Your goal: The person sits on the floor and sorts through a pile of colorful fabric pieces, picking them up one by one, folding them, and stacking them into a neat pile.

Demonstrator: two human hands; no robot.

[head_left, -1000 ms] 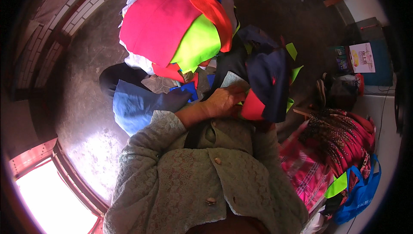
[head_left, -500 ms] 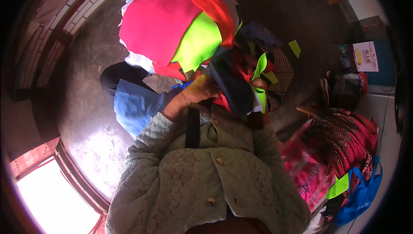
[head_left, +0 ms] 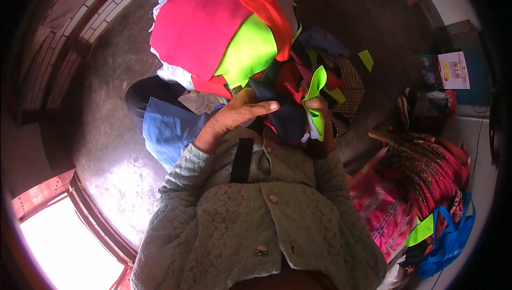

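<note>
Dark navy cloth [head_left: 289, 122] is bunched in front of my lap. My left hand [head_left: 241, 113] grips its left side, with the thumb laid over the top and the fingers mostly hidden. At the other side my right hand [head_left: 318, 106] is closed on a small bunch of fabric scraps. A neon yellow-green scrap [head_left: 316, 84] stands up from that bunch, and a white edge shows below it. Red cloth [head_left: 289, 79] lies just beyond the navy cloth. Beyond my hands rises a big pile of fabric pieces, with a pink piece [head_left: 194, 26] and a yellow-green piece [head_left: 248, 50] on top.
Checked cloth [head_left: 349, 87] lies right of my hands, near a loose yellow-green scrap [head_left: 366, 60] on the floor. Pink and patterned fabric [head_left: 426, 175] is heaped at the right, beside a blue bag [head_left: 450, 242]. Light blue cloth [head_left: 168, 130] lies over my left leg.
My left thumb has come over the top of the navy cloth, which now sits lower and more folded. My right hand keeps its hold on the scraps and shows more clearly.
</note>
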